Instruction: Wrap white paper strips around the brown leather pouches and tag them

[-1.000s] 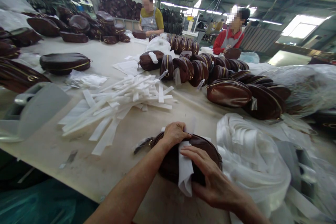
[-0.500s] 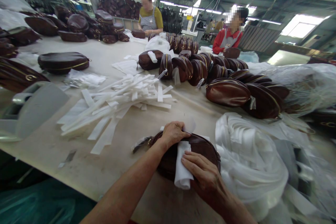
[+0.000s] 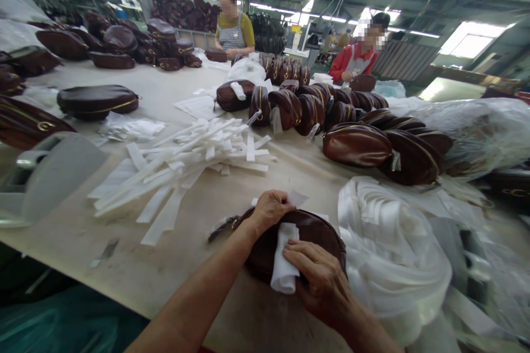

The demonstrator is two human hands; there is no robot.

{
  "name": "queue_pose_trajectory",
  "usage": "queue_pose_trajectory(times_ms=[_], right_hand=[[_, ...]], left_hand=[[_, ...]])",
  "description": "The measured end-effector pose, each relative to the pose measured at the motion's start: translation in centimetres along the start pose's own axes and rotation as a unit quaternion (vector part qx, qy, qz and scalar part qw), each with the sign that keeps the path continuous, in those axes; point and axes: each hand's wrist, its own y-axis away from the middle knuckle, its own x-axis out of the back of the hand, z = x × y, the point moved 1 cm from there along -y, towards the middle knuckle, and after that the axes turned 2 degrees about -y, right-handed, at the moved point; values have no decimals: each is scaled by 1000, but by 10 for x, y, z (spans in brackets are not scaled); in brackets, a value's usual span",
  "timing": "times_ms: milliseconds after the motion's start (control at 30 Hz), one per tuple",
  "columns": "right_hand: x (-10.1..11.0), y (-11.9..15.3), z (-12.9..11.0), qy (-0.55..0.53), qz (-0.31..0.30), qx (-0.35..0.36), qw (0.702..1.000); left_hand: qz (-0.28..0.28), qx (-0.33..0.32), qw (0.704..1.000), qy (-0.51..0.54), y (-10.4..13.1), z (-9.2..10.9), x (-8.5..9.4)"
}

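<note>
A dark brown leather bag (image 3: 321,229) lies on the table in front of me. My left hand (image 3: 271,212) is closed over its far edge, fingertips hidden behind it. A small translucent strip (image 3: 298,197) sticks up beside those fingers. Folded over the bag's middle is a white foam strip (image 3: 285,276), its near end curled round. My right hand (image 3: 321,270) grips strip and bag together from the near right side, fingers on top and thumb out of sight. A plastic-wrapped zipper pull (image 3: 223,227) rests on the table at the bag's left end.
Loose white strips (image 3: 186,160) are heaped left of centre, near a grey tape dispenser (image 3: 58,171). A big coil of white strip (image 3: 389,253) stands at right. Rows of brown bags (image 3: 356,143) fill the back. Two co-workers, one in a yellow top (image 3: 246,27), one in red sleeves (image 3: 342,60), handle bags.
Both hands keep their hold on the bag, with only a slight shift of the right hand and foam strip. The translucent strip at the far edge has tilted to the right.
</note>
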Motion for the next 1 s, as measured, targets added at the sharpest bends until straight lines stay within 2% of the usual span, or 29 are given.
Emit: queue_pose_trajectory(times_ms=[200,400,600,800,1000], right_hand=[[-2,4,3,-19,-15,-26,999],[-2,4,4,-26,-11,-35,999],[-1,3,3,-24,-8,-27,999],[-1,2,1,0,-19,-55,998],[-1,4,0,2,-3,-41,999]], left_hand=[[4,-53,998,28,8,1,7],[-23,-151,988,-28,25,1,13],[-31,-235,966,-103,39,0,14],[-43,-316,938,-139,54,1,17],[-14,-393,907,-153,67,-1,18]])
